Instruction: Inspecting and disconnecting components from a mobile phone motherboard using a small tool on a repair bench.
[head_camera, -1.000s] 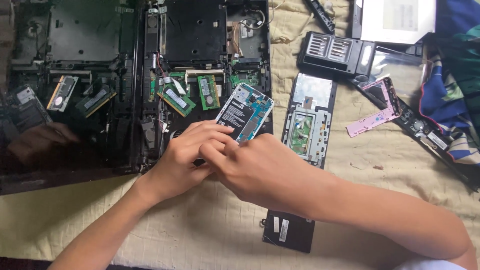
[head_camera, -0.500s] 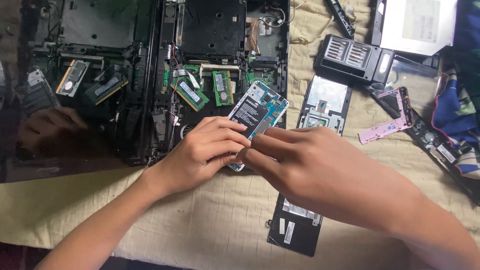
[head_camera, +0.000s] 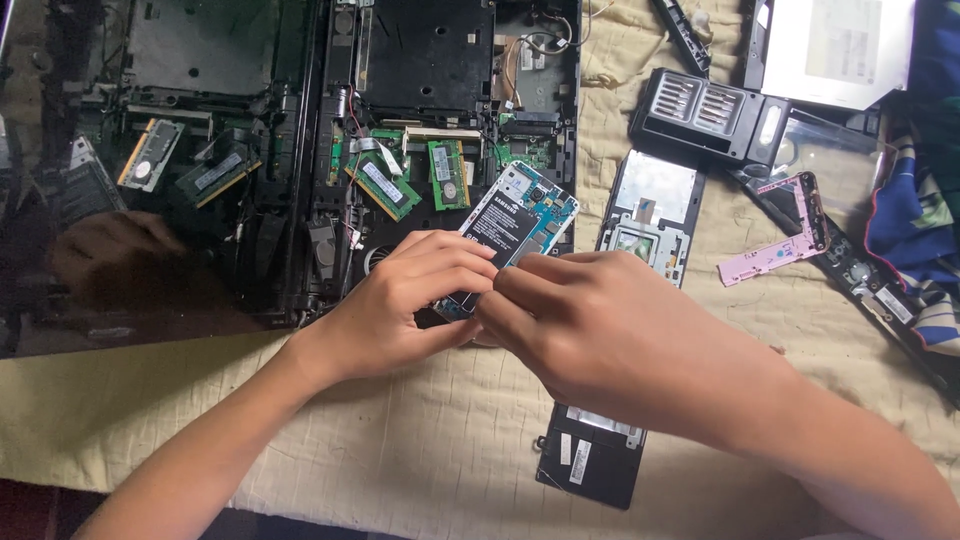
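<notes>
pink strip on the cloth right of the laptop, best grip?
Pinch the pink strip across its narrow width near the middle, coming straight down from above. It lies flat and tilted on the cloth, long edges bare. Its upper right end sits close against the dark parts there, so avoid that end. Both the left hand and right hand are occupied with the opened phone.

Head view, steeply down, close above table (head_camera: 420, 450).
</notes>
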